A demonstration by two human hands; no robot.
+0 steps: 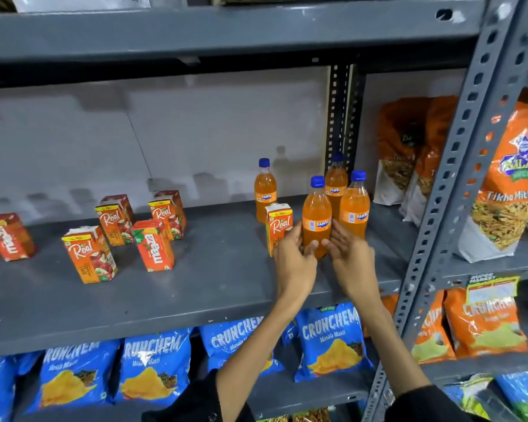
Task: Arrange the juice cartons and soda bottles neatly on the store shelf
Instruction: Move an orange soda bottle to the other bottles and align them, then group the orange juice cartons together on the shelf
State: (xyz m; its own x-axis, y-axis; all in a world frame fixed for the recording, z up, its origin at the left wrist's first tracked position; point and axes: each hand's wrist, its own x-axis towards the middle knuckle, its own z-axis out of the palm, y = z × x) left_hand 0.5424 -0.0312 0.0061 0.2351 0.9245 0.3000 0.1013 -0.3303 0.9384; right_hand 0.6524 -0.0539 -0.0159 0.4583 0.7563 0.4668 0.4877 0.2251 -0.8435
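Note:
Several orange Fanta bottles with blue caps stand at the right end of the grey shelf (195,293). The front bottle (316,214) is clasped low on its body between my left hand (294,263) and my right hand (351,263). Another bottle (354,208) stands just right of it, one (336,181) behind, and one (265,193) further left at the back. A Real juice carton (278,223) stands touching my left hand. More Real cartons (89,257) (113,220) (166,214) and Maaza cartons (154,246) (8,237) stand scattered at odd angles to the left.
A slotted upright post (457,166) bounds the shelf on the right, with orange snack bags (512,190) beyond it. Blue Crunchem bags (329,339) fill the shelf below. The shelf above (226,35) hangs low overhead.

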